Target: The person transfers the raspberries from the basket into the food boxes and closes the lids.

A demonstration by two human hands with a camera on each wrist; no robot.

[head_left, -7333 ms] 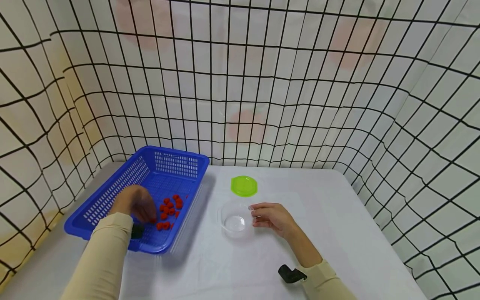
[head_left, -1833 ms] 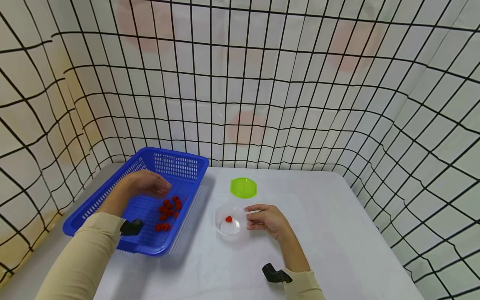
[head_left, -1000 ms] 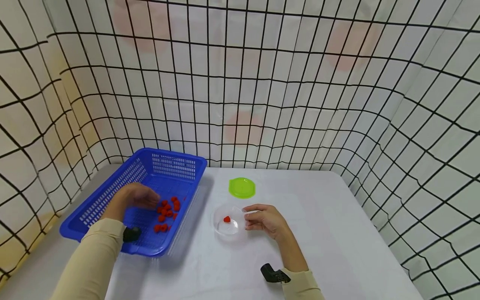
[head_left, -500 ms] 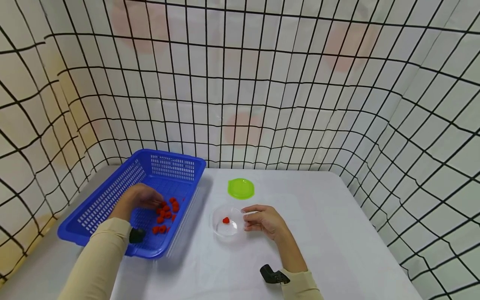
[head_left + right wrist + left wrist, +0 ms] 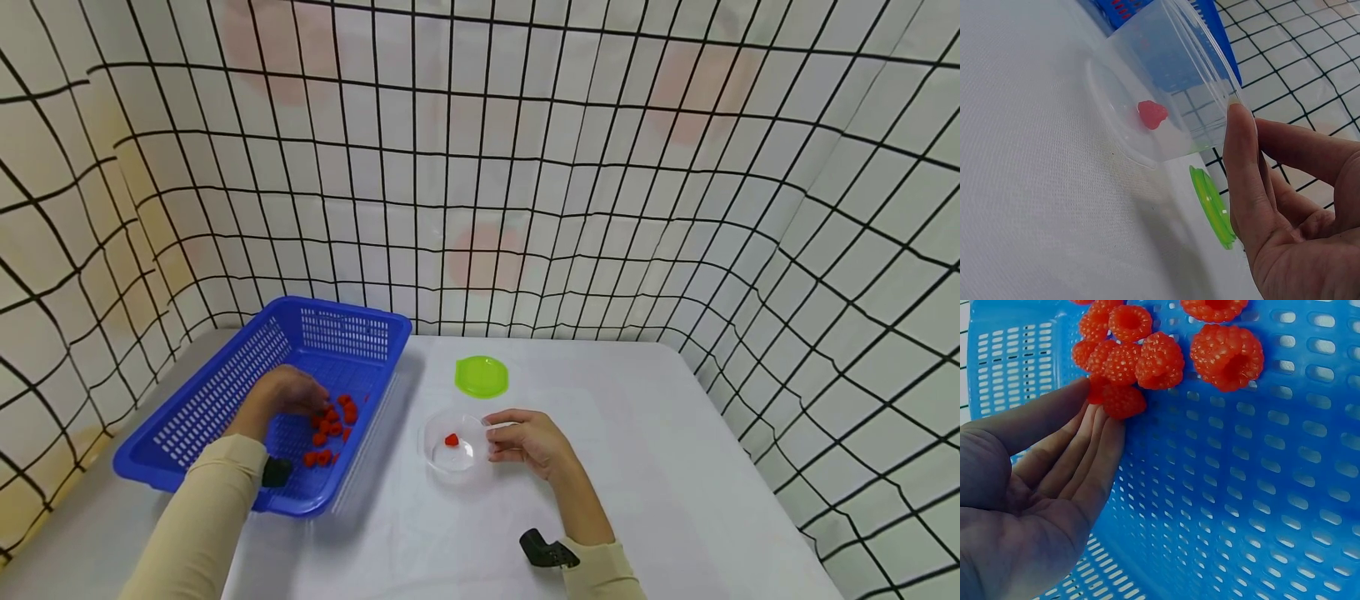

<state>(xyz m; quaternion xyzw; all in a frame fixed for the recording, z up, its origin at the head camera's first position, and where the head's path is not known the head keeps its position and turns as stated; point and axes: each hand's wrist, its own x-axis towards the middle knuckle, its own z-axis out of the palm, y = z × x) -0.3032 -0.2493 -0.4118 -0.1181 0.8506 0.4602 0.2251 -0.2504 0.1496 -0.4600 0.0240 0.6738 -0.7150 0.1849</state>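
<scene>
In the head view my left hand [image 5: 294,390] reaches into the blue basket [image 5: 348,331]. The left wrist view shows its thumb and fingertips pinching a raspberry [image 5: 1095,389] at the edge of a cluster of raspberries [image 5: 1159,360]. Another raspberry [image 5: 1124,402] lies against the fingertips. My right hand [image 5: 534,444] grips the rim of a clear plastic tub [image 5: 435,462] between thumb and fingers. The tub stands upright on the table, with one raspberry [image 5: 1151,114] on its bottom.
A green lid [image 5: 482,377] lies flat on the white table [image 5: 637,433] behind the tub. The basket stands to the tub's left. Black netting [image 5: 480,167] over white cloth encloses the table at the back and sides.
A raspberry has appeared in the tub, which was bare in the oldest frame. The left hand has since lowered back to the raspberries in the basket. The right hand stays on the tub.
</scene>
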